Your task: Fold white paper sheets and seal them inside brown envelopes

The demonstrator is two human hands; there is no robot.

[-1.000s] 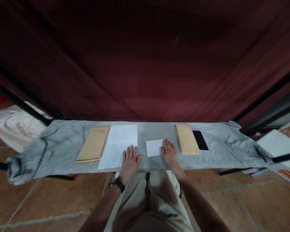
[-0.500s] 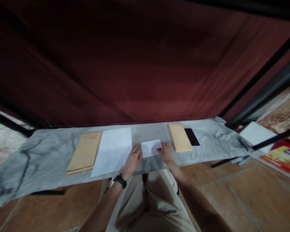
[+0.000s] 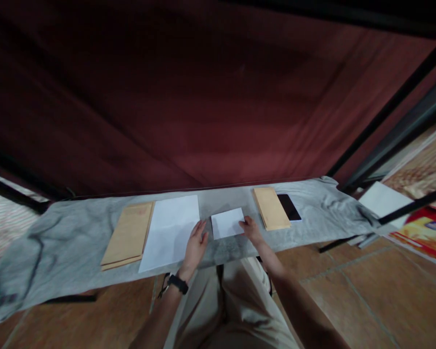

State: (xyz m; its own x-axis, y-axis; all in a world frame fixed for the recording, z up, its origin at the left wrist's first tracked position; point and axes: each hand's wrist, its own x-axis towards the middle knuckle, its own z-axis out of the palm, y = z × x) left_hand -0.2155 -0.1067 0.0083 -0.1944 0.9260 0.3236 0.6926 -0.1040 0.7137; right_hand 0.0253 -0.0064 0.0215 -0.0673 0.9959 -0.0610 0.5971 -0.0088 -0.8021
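A small folded white paper [image 3: 227, 223] lies on the grey cloth [image 3: 76, 232] that covers a narrow table. My right hand [image 3: 252, 229] rests at the paper's right edge, fingertips touching it, fingers stretched out. My left hand [image 3: 195, 246] lies flat on the cloth just left of the folded paper, overlapping the near right corner of a large white sheet [image 3: 170, 230]. A black watch sits on my left wrist.
A stack of brown envelopes [image 3: 129, 234] lies left of the large sheet. A second brown stack [image 3: 271, 207] and a dark phone [image 3: 289, 207] lie to the right. A maroon curtain hangs behind. Black frame bars and papers stand at the far right; the floor is tiled.
My left hand drew back from the folded paper's left edge onto the large sheet's corner. My right hand slid to the paper's right edge. The camera tilted slightly.
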